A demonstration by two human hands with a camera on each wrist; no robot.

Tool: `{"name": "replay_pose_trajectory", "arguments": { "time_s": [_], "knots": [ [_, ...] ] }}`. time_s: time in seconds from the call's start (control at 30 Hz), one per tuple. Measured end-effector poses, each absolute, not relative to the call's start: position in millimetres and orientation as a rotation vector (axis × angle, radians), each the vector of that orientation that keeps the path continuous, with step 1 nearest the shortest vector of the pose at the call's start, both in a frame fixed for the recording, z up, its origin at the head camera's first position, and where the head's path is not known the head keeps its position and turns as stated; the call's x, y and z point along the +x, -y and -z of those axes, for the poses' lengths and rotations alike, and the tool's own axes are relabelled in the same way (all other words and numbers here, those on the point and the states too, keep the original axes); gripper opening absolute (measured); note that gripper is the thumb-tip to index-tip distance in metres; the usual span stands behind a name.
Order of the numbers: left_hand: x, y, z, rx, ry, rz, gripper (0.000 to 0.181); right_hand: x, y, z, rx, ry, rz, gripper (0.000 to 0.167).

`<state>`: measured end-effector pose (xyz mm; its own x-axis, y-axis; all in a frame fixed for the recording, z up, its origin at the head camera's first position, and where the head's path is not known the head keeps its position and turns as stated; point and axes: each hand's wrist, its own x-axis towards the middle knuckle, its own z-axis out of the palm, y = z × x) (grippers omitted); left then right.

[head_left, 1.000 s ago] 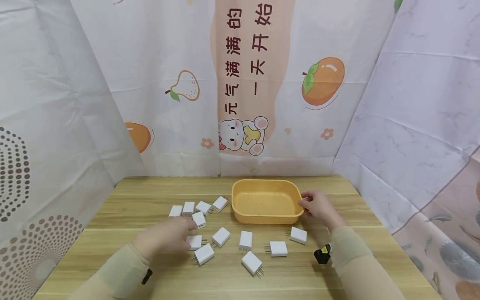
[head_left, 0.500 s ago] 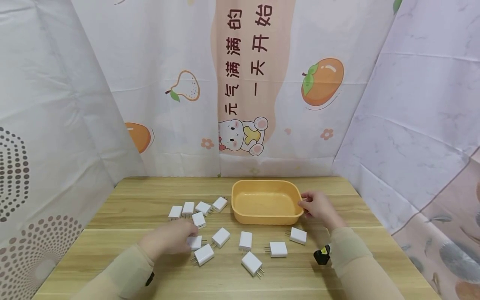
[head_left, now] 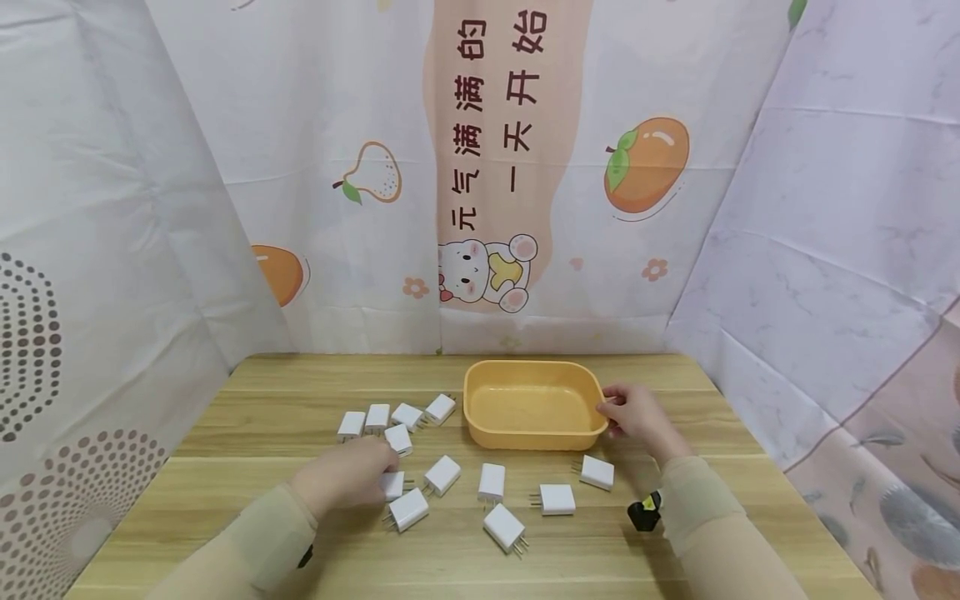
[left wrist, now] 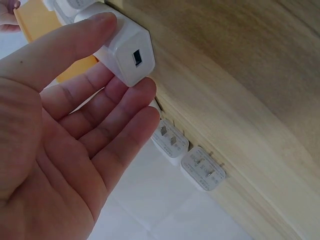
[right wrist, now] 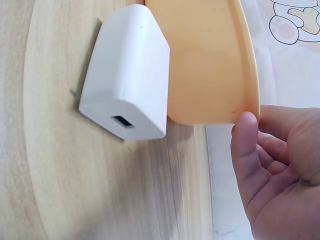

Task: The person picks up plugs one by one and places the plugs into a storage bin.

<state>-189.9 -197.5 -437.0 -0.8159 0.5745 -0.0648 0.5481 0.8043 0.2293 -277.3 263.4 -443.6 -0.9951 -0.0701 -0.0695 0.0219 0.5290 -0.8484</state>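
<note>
My left hand is at the left group of white chargers, its thumb and fingers around one charger. In the left wrist view, the thumb of the left hand lies on that charger, with fingertips against its other side; its port end faces the camera. My right hand pinches the right end of an orange-yellow basin. The right wrist view shows the thumb of the right hand on the rim of the basin, fingers behind it. No chargers are visible inside the basin.
Several more chargers lie on the wooden table, among them one just in front of the left hand and one near the right forearm. A printed curtain hangs behind the table.
My left hand has moved slightly right, covering more of the charger between its fingers. The right hand and the basin have stayed in place.
</note>
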Motion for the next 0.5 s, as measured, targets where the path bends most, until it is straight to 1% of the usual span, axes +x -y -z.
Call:
{"name": "replay_pose_trajectory", "arguments": {
  "time_s": [0.5],
  "knots": [
    [-187.3, 193.8, 434.5, 0.793, -2.830, -0.296, 0.020, -278.2, -263.0, 444.7, -0.052, -2.659, 1.493, 0.036]
  ]
}}
